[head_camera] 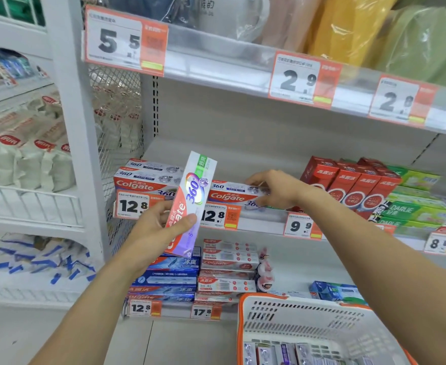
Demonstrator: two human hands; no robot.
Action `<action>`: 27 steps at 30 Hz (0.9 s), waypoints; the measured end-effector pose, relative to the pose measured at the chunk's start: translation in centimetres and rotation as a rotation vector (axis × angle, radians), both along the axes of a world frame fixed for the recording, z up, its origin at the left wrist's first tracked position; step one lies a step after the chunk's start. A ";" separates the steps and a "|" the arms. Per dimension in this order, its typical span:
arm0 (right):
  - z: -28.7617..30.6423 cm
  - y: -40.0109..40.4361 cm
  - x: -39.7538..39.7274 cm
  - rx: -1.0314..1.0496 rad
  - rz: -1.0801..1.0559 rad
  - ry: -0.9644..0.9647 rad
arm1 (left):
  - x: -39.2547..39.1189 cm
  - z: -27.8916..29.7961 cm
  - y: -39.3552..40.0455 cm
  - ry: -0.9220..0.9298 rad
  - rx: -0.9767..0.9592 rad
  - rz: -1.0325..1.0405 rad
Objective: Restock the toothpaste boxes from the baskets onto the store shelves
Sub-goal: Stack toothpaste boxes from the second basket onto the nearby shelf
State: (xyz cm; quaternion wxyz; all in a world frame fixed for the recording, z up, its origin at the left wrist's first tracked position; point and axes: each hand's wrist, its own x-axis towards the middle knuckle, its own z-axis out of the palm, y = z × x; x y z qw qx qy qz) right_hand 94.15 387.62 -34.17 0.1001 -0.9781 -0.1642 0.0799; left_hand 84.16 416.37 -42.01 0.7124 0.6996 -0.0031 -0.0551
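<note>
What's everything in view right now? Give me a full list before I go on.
Held Colgate 360 box: one, white-purple, upright in left hand.
Colgate 360 boxes: several, white-red, middle shelf left.
Red boxes: about five, middle shelf, right of the Colgate 360 boxes.
Green Darlie boxes: several, far right.
Blue boxes: stack, lower shelf.
Basket: one, white with orange rim, bottom right, boxes inside.
Price tags: several, white-orange, on shelf edges.
Left hand: grips held box.
Right hand: on shelved Colgate box.
</note>
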 end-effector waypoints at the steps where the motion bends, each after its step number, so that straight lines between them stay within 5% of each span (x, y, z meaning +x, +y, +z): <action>1: 0.0 0.0 0.0 0.026 0.006 0.019 | 0.1 0.0 0.1 0.007 0.004 -0.013; 6: 0.3 0.3 -0.7 0.066 -0.003 0.071 | 0.2 0.1 0.0 -0.052 0.089 -0.095; 10: 3.1 1.6 -2.7 0.402 0.049 -0.145 | 0.0 0.4 -0.5 -0.196 0.256 -0.060; 16: 4.8 5.4 -4.2 -0.081 0.435 -0.249 | -0.9 1.5 -1.7 -0.412 0.394 -0.094; 23: 6.0 1.9 -1.7 0.121 0.133 -0.509 | 1.6 2.4 -2.6 -0.669 0.466 0.455; 27: 4.2 0.9 0.5 0.044 -0.071 -0.469 | 5.0 0.2 -1.8 -0.675 0.782 0.409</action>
